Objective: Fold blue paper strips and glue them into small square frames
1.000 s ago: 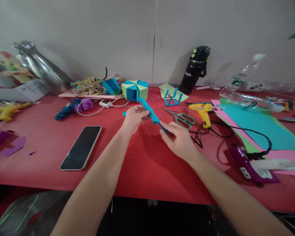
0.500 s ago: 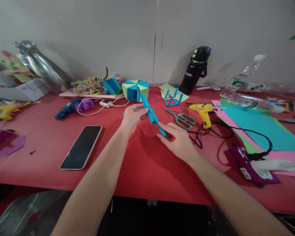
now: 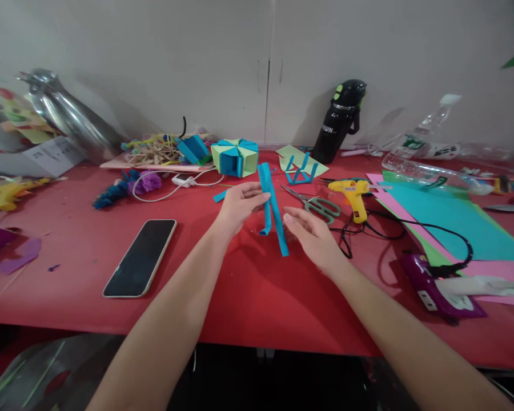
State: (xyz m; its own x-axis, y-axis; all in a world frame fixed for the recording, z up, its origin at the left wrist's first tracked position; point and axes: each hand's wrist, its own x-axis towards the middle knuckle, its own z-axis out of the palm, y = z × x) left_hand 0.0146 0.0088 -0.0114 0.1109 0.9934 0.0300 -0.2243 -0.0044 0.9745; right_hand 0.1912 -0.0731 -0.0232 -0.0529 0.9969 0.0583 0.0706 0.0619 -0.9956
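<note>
Between my left thumb and fingers is a blue folded paper strip point(image 3: 276, 220), held tilted above the table. A second, narrower blue leg hangs beside it with a bent lower end. My left hand point(image 3: 239, 206) pinches it near the upper part. Just right of the strip, my right hand point(image 3: 312, 235) has its thumb and fingers apart; whether a fingertip touches the strip I cannot tell. Another blue paper piece point(image 3: 220, 196) lies by my left fingers. Behind stand a blue and pale-green paper wheel-like box point(image 3: 235, 158) and a small blue paper frame point(image 3: 301, 171).
Green-handled scissors point(image 3: 321, 208) and a yellow glue gun point(image 3: 354, 200) with its black cord lie to the right, near coloured paper sheets point(image 3: 445, 220) and a purple power strip point(image 3: 443, 291). A phone point(image 3: 140, 258) lies left; a black bottle point(image 3: 340, 123) stands behind.
The blue strip has turned more upright, and its two legs now show apart. My right hand has let go of its lower end and moved slightly up and right.
</note>
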